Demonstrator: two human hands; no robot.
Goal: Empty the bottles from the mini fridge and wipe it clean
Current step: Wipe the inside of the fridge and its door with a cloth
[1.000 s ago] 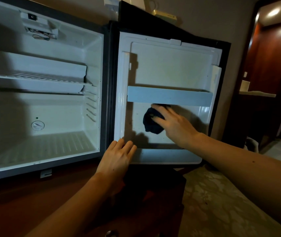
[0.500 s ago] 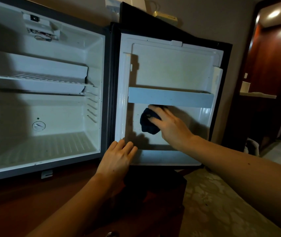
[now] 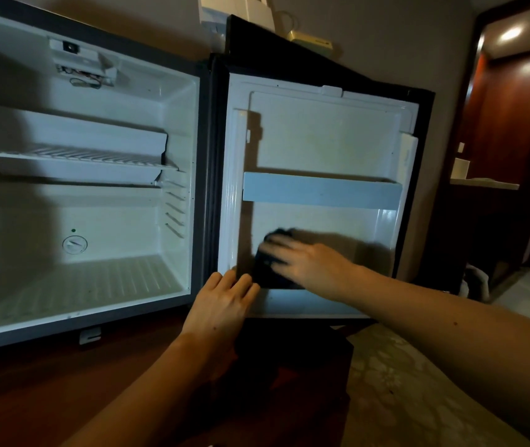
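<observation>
- Fridge: cabinet at left, open, white inside. No bottles visible in it.
- Shelf: wire rack across the upper part of the cabinet, bare.
- Dial: round, on the back wall below the shelf; a small green dot just above it.
- Floor of the cabinet: ribbed, white, nothing on it.
- Left hand: fingers straight and together, palm down, fingertips resting on the lower left corner of the door, holding nothing.
- Door: swung fully open to the right of the cabinet, inner liner facing the camera.
- Door rail: pale bar across the middle of the door, nothing visible behind it.
- Cloth: dark, bunched, pressed against the door liner below the rail, near the lower left of the panel.
- Right hand: on top of the cloth, fingers spread over it and pressing it to the liner; motion-blurred, so the exact finger curl cannot be told.
- Far right: dark wood doorway, ceiling light lit beyond it.
</observation>
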